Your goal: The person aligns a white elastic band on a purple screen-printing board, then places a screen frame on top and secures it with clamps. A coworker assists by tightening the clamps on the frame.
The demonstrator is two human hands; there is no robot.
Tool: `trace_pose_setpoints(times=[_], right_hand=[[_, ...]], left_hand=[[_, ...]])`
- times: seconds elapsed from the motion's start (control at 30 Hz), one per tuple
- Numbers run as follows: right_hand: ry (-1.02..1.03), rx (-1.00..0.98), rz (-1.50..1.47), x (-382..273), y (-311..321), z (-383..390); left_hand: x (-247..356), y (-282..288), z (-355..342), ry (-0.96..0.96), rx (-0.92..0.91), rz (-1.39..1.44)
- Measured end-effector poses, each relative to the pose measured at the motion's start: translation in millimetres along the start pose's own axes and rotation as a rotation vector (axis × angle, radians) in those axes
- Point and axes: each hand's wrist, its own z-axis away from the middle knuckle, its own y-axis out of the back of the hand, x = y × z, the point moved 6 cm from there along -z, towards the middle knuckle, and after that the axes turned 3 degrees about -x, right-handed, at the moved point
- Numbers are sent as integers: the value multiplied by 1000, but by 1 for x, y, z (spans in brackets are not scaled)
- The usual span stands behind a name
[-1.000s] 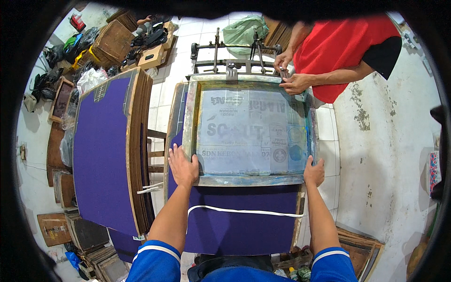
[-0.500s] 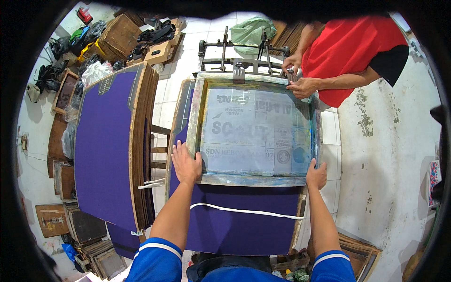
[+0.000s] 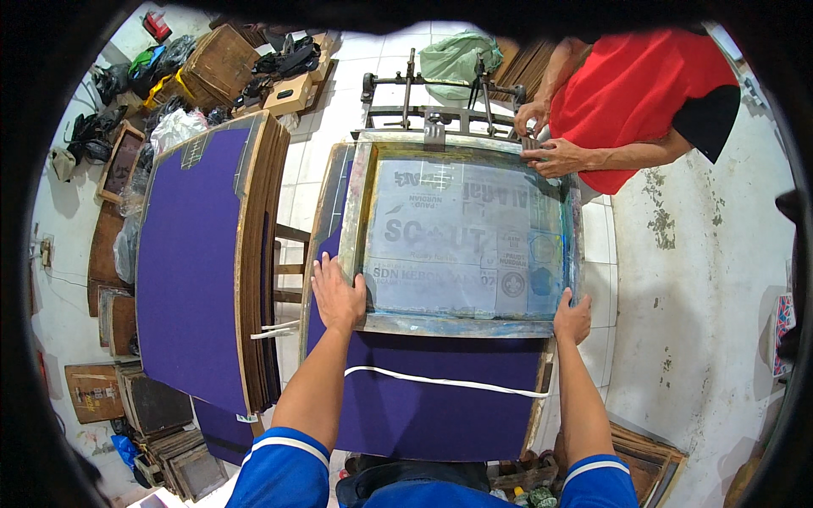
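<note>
A screen-printing frame (image 3: 461, 326) with grey mesh (image 3: 440, 284) and stencilled lettering lies over a board covered in purple cloth (image 3: 440, 415). At its lower left corner my left hand (image 3: 340, 300) rests flat with fingers spread, the thumb against the frame's side bar. My right hand (image 3: 573, 318) closes around the lower right corner, thumb on top and fingers along the outer edge. At the far right corner, a co-worker's hands (image 3: 546, 144) work at a metal clamp (image 3: 529, 142). Another metal clamp (image 3: 434, 134) sits on the far bar.
To the left stands a thick stack of boards (image 3: 267, 237) topped with purple cloth. A white cord (image 3: 440, 382) crosses the near cloth. Beyond the frame is a dark metal rack (image 3: 445, 110) and a green plastic bag (image 3: 457, 63). Wooden frames (image 3: 182, 466) lean at lower left.
The co-worker's hands have shifted slightly at the far right clamp. The whole view has moved a little; my hands keep their places on the frame.
</note>
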Motion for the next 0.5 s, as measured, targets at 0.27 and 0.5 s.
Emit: trace_pose_setpoints(times=[0.27,0.5], right_hand=[[7,1,-9,0,0,0],[27,30,-1,-1,1,1]], left_hand=[[-1,0,0,-13,29,3],[0,2,1,6,6,23]])
